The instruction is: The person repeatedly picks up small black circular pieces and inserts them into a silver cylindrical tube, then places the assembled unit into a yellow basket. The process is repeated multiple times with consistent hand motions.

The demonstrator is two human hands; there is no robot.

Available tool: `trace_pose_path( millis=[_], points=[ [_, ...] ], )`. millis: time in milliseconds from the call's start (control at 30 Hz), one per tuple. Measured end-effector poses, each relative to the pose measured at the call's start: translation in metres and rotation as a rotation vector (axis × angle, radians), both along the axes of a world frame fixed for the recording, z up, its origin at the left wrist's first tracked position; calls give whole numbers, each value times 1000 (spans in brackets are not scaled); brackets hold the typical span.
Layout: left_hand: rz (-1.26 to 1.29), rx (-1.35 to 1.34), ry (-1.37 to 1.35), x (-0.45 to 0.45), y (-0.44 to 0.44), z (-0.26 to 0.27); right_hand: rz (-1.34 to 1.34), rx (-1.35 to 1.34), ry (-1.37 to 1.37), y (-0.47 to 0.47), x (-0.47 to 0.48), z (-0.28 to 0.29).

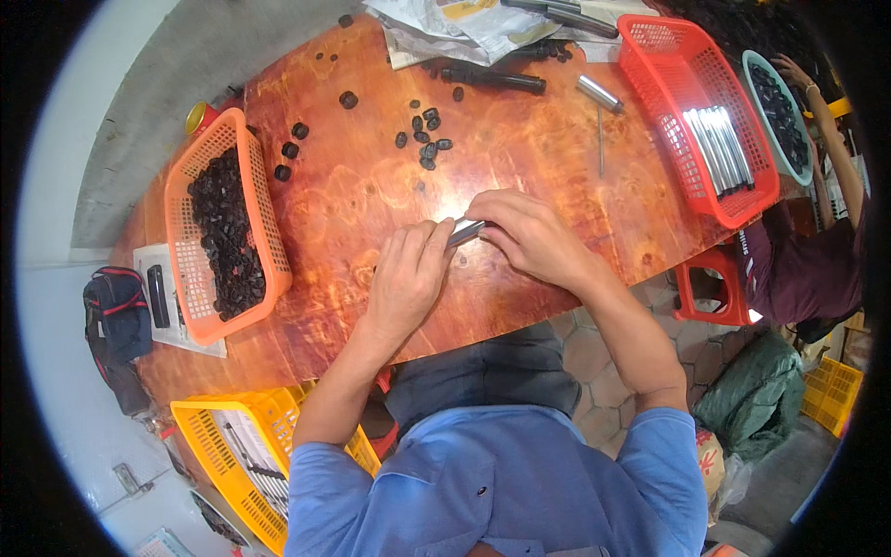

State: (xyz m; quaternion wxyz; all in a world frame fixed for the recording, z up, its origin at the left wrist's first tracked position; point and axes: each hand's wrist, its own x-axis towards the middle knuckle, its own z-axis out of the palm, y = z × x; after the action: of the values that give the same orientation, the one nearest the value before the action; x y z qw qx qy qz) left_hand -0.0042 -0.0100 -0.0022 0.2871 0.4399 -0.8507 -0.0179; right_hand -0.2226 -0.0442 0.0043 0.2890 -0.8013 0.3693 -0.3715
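Both of my hands grip one shiny metal tube just above the table near its front edge. My left hand is closed over the tube's left end, and the fingers hide that part. At its right end, the fingertips of my right hand pinch the tube, where something dark shows between them. Beyond my hands lies a loose group of small black plastic pieces. Left of those, several more black pieces are scattered on the wood.
An orange basket of black parts stands left. On the right, a red basket holds metal tubes, near a short metal cylinder and a thin rod. A yellow crate stands below left. A co-worker's arm reaches to a bowl.
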Motion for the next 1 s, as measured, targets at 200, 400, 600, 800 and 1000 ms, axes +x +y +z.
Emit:
trace_pose_path(
  millis=[200, 400, 600, 800, 1000],
  points=[
    [20, 38, -1, 0, 2, 2, -18, -48, 16, 1, -1, -8],
    [18, 68, 8, -1, 2, 1, -40, -99, 25, 1, -1, -14],
    [21, 20, -17, 0, -1, 4, -64, -62, 62, 3, 0, -6],
    [21, 17, 9, 5, -1, -3, -116, 144, 93, -20, 17, 11],
    [-11, 16, -2, 7, 0, -10, -409, 72, 257, -27, 60, -1]
  ],
)
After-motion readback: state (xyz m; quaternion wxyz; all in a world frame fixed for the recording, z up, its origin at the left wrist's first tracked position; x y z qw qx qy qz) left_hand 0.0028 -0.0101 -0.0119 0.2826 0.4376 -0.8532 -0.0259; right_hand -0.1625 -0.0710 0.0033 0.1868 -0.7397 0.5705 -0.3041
